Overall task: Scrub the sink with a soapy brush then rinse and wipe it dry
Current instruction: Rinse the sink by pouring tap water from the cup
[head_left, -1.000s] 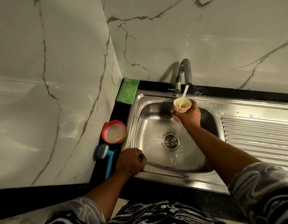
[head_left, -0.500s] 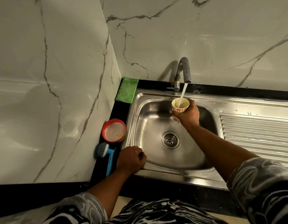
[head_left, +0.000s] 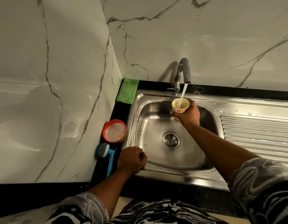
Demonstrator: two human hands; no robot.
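Observation:
Over the far side of the steel sink [head_left: 156, 97], my right hand [head_left: 189, 116] grips a small cream cup with red flowers [head_left: 180, 106]. It holds the cup upright under the tap [head_left: 184, 70], and a stream of water runs into it. My left hand [head_left: 132, 159] rests as a curled fist on the sink's front-left corner and holds nothing that I can see. Just left of that hand, on the black counter, lies a blue-handled scrub brush [head_left: 107, 155]. The basin is wet, and its drain [head_left: 170, 140] is uncovered.
A red bowl of soapy liquid [head_left: 114, 131] sits on the narrow black ledge beside the brush. A folded green cloth [head_left: 127, 90] lies at the back-left corner. The ribbed drainboard [head_left: 256, 131] stretches to the right. Marble walls close in at the left and behind.
The cup stays under the running tap while both hands hold their places. Only the camera view has shifted slightly.

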